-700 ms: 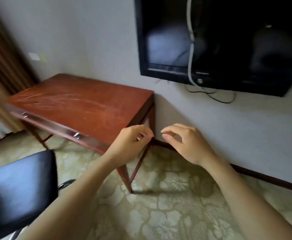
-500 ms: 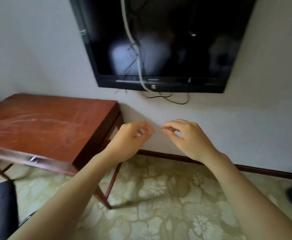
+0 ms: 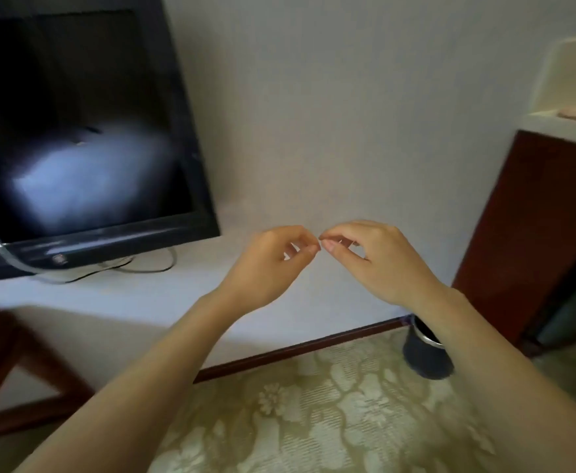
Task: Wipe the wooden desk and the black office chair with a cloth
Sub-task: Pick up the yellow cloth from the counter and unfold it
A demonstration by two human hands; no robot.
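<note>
Single head cam, worn by the person, faces fwd & slightly down at a pale wall (image 3: 313, 97), horizon tilted. Close range: both forearms enter from bottom edge, left hand (image 3: 272, 264) & right hand (image 3: 378, 261) meet mid-frame. TV (image 3: 74, 131) upper left, carpet (image 3: 313, 421) along bottom, wood cabinet (image 3: 525, 233) at right edge.

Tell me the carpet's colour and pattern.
The carpet is olive-yellow with a pale cream floral pattern, best seen in the head view.
</note>
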